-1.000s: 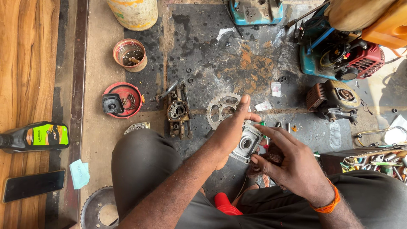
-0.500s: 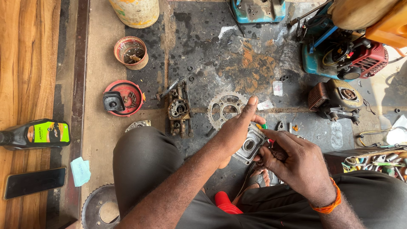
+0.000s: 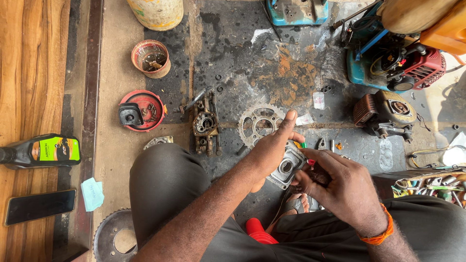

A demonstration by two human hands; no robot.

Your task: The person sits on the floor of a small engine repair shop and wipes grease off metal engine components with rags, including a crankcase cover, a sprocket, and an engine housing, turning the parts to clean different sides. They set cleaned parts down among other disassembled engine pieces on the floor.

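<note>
The left hand (image 3: 272,153) is clamped on a small grey metal housing with a round hole (image 3: 287,167), held above the dark oily floor (image 3: 242,53) between the knees. The right hand (image 3: 340,187) is closed on a thin red-handled tool (image 3: 310,162) whose tip is at the housing. The work looks to be in the middle: parts lie loose around. I count one toothed steel sprocket (image 3: 259,125) near the centre, one rusty carburettor body (image 3: 205,123), two round tins, one black oil bottle (image 3: 41,150) at the left edge.
</note>
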